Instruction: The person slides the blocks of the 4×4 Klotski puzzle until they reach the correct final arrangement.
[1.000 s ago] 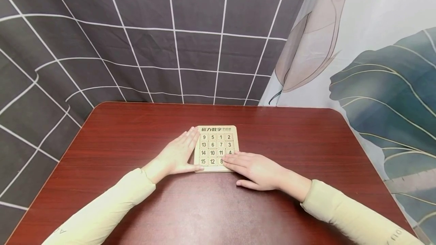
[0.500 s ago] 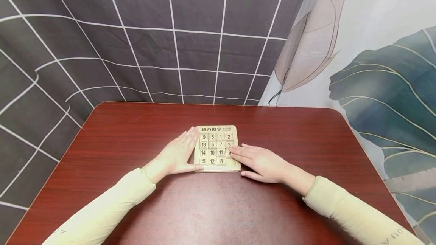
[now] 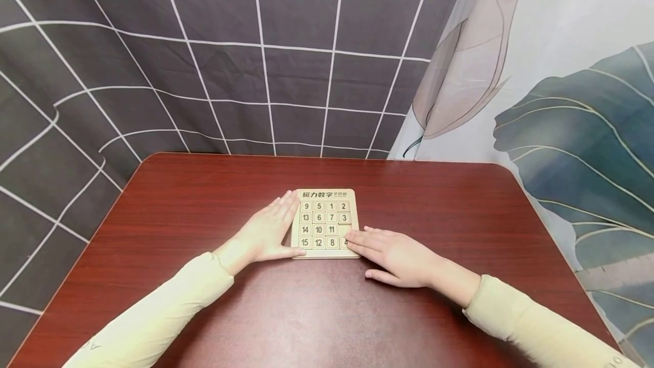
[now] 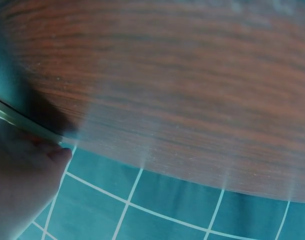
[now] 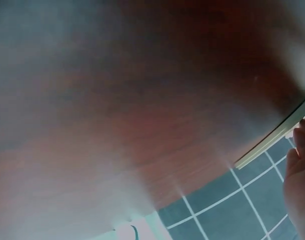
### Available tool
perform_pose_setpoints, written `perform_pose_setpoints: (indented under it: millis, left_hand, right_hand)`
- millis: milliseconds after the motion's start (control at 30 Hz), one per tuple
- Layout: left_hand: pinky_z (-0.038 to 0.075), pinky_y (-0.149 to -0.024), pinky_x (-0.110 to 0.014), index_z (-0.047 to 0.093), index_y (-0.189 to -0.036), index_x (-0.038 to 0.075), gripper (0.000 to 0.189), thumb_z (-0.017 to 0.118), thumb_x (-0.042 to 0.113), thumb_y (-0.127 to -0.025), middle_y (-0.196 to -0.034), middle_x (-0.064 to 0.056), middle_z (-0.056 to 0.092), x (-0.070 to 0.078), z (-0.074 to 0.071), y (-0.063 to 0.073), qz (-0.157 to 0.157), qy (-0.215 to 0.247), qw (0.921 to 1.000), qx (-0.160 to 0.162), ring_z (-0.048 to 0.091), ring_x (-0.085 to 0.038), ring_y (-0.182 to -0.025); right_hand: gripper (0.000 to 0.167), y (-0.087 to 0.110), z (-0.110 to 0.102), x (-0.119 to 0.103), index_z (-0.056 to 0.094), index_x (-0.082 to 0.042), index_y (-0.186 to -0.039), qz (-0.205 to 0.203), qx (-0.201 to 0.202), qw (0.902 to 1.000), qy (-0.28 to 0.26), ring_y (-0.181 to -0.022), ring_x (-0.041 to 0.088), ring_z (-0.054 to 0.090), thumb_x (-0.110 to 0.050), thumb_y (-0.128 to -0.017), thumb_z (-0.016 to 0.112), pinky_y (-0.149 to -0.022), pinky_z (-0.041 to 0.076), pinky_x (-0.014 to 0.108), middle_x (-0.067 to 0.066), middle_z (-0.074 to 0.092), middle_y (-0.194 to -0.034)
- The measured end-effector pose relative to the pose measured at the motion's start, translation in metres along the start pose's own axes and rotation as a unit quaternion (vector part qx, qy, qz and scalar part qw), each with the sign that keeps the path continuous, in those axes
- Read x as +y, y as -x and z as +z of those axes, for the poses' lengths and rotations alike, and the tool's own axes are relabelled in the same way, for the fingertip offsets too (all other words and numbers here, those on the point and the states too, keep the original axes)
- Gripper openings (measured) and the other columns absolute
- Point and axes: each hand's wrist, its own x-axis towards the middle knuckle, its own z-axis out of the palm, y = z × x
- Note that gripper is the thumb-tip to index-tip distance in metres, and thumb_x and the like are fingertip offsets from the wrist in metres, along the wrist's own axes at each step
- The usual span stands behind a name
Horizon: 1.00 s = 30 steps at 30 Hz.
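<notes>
A wooden sliding number puzzle (image 3: 327, 253) lies flat on the table. My left hand (image 3: 265, 234) rests against its left side, fingers straight along the edge and thumb at the lower left corner. Straight fingertips of my right hand (image 3: 395, 257) touch the tile numbered 4 (image 3: 344, 243), in the bottom right corner, and partly cover it. Above that tile is a bare slot (image 3: 343, 229), below the tile numbered 3 (image 3: 344, 218). Both wrist views catch only the thin puzzle edge (image 4: 27, 124) and part of each hand.
The reddish-brown wooden table (image 3: 214, 186) stretches around the puzzle on all sides. Behind it hangs a dark grey gridded curtain (image 3: 296, 72). A pale curtain with leaf patterns (image 3: 577, 129) hangs at the right.
The right fingers went from the lower right corner up to the 4 tile, then back down with it. The 4 tile slid down one slot. My left hand stayed put.
</notes>
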Motion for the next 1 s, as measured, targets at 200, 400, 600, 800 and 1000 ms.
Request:
perform_pose_setpoints:
  millis: [200, 400, 600, 800, 1000]
  left_hand:
    - [0.029, -0.134, -0.048, 0.029, -0.161, -0.013, 0.115, 0.064, 0.072, -0.092, -0.171, -0.029, 0.029, 0.0, -0.001, 0.0, -0.001, -0.005, 1.0, -0.001, 0.027, -0.041, -0.162]
    - [0.03, -0.133, -0.048, 0.029, -0.162, -0.012, 0.115, 0.065, 0.071, -0.092, -0.171, -0.029, 0.029, 0.001, 0.0, 0.0, -0.002, -0.006, 1.0, -0.002, 0.027, -0.04, -0.162]
    - [0.029, -0.134, -0.048, 0.029, -0.162, -0.012, 0.115, 0.065, 0.071, -0.092, -0.171, -0.028, 0.029, 0.001, 0.001, -0.001, -0.004, -0.008, 1.0, -0.003, 0.027, -0.041, -0.163]
    - [0.028, -0.134, -0.048, 0.027, -0.163, -0.012, 0.116, 0.063, 0.073, -0.092, -0.172, -0.028, 0.028, 0.0, 0.003, -0.002, -0.008, -0.011, 0.9999, -0.008, 0.025, -0.04, -0.163]
    - [0.028, -0.134, -0.048, 0.027, -0.162, -0.012, 0.116, 0.063, 0.072, -0.092, -0.172, -0.028, 0.028, 0.001, 0.003, -0.001, -0.007, -0.01, 0.9999, -0.005, 0.026, -0.04, -0.163]
  right_hand:
    - [0.062, -0.011, -0.001, 0.019, 0.055, -0.003, -0.153, 0.042, -0.017, 0.9989, -0.013, -0.15, 0.026, 0.052, -0.034, -0.102, 0.069, -0.125, 0.043, 0.05, 0.012, 0.056, -0.16]
    - [0.06, -0.022, 0.001, 0.034, 0.056, -0.004, -0.153, 0.073, -0.037, 0.9966, -0.004, -0.151, 0.027, 0.051, -0.036, -0.104, 0.067, -0.127, 0.041, 0.049, 0.011, 0.054, -0.161]
    - [0.06, -0.02, 0.003, 0.033, 0.056, -0.003, -0.153, 0.079, -0.044, 0.9959, -0.009, -0.153, 0.027, 0.049, -0.036, -0.104, 0.066, -0.127, 0.041, 0.049, 0.011, 0.053, -0.163]
    - [0.061, -0.013, 0.002, 0.021, 0.056, -0.002, -0.152, 0.052, -0.027, 0.9982, -0.014, -0.151, 0.026, 0.052, -0.034, -0.102, 0.069, -0.124, 0.044, 0.051, 0.012, 0.054, -0.161]
    - [0.062, -0.011, 0.002, 0.018, 0.055, -0.002, -0.153, 0.051, -0.025, 0.9981, -0.023, -0.151, 0.025, 0.051, -0.034, -0.102, 0.069, -0.125, 0.043, 0.05, 0.012, 0.054, -0.162]
